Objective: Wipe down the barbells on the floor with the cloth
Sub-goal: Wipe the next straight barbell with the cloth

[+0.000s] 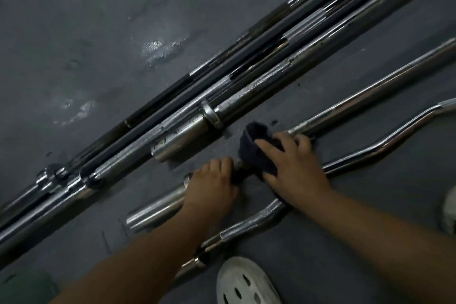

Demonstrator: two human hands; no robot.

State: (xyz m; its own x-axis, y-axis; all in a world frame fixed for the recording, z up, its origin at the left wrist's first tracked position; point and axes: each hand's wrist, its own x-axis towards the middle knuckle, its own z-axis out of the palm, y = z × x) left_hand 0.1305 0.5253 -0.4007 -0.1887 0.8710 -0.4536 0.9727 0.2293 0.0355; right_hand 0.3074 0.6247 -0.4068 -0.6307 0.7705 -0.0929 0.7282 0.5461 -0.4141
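My left hand (pixel 212 180) grips the bar (pixel 357 103) beside its sleeve (pixel 155 212). At its 2 o'clock, my right hand (pixel 293 165) wraps the dark cloth (pixel 256 153) round the same bar. A curl bar (pixel 370 153) lies at the cloth's 4 o'clock, and more barbells (pixel 222 86) at 10 o'clock on the floor (pixel 86 32).

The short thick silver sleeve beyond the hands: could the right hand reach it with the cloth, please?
Probably yes: the sleeve lies uncovered just past the cloth under the right hand, with only bare floor between.
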